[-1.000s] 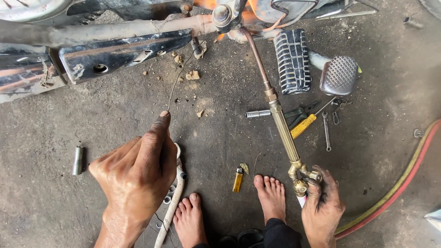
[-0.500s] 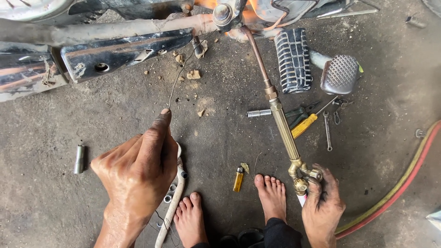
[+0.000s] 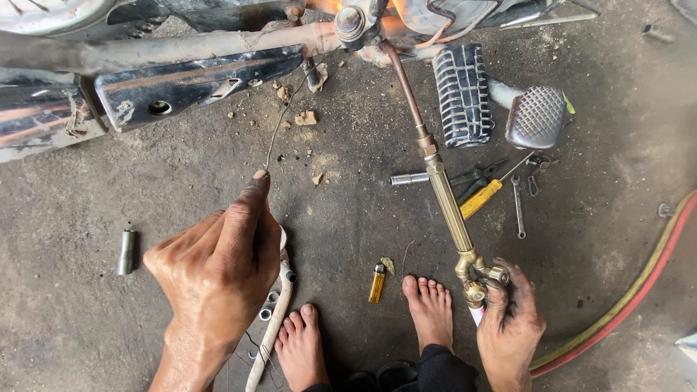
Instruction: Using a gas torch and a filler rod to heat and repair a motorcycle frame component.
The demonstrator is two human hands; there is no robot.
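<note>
Two hands, left (image 3: 218, 265) pinching wire (image 3: 279, 120), right (image 3: 512, 323) gripping torch (image 3: 443, 192)

No packages, signs or screens showed anywhere on the workshop floor; no label could be made out on any tool or part lying there either.

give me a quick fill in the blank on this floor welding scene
1. The right hand grips the long brass ____ by its valve end.
2. The left hand pinches a thin filler ____.
3. The small yellow lighter lies between the two bare ____.

Missing words: torch; wire; feet
</note>
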